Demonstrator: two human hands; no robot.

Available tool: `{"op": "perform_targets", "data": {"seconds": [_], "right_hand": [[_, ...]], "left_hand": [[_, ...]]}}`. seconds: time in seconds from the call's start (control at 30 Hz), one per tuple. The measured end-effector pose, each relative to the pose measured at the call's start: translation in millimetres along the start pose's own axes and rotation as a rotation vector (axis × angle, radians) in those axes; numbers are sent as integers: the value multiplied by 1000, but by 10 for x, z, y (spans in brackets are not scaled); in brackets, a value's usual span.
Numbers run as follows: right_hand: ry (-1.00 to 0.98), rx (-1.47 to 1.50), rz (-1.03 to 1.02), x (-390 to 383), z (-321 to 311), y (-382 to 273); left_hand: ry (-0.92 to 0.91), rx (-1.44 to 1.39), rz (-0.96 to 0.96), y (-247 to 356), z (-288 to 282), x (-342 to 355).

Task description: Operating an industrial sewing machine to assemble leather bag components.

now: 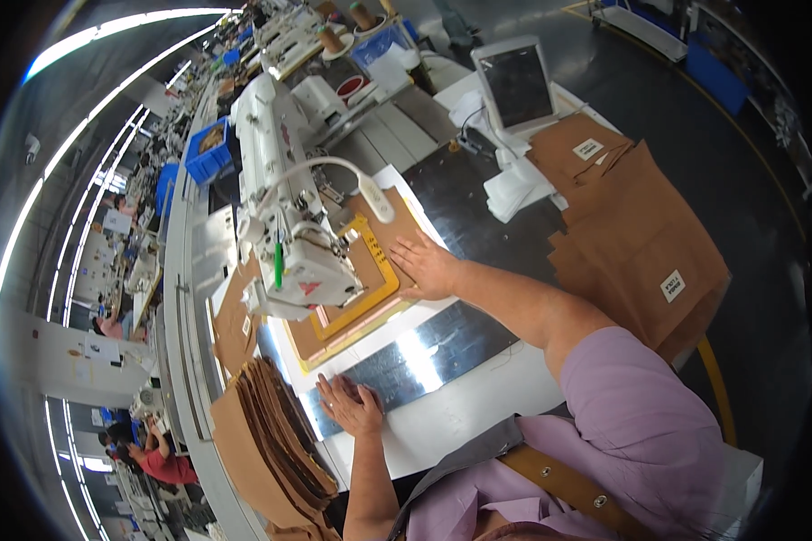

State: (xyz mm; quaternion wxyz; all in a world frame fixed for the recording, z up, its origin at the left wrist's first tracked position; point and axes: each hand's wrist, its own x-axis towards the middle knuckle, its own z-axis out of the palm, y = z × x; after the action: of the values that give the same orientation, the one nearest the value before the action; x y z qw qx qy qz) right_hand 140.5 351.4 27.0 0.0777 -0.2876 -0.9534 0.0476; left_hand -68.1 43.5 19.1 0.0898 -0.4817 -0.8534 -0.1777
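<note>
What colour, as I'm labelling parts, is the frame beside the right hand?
Yellow: the frame shows best in the head view.

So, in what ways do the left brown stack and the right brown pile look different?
The left stack shows many layered edges on its side; the right pile shows mostly broad top surfaces. The right pile carries white labels; none shows on the left stack. The right pile covers more of the picture than the left stack. Both are brown sheets.
</note>
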Motion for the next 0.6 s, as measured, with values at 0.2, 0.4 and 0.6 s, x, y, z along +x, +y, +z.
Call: {"op": "perform_targets", "data": {"seconds": [0.2,0.4,0.6], "right_hand": [[3,-4,196,-363,-167,347],[5,-73,621,-632,-330,598],[-32,-46,771,-676,-312,562]], "left_hand": [[-17,-25,9,19,-82,4],[-37,-44,-10,53,-144,34],[-86,-67,-37,88,-216,57]]}}
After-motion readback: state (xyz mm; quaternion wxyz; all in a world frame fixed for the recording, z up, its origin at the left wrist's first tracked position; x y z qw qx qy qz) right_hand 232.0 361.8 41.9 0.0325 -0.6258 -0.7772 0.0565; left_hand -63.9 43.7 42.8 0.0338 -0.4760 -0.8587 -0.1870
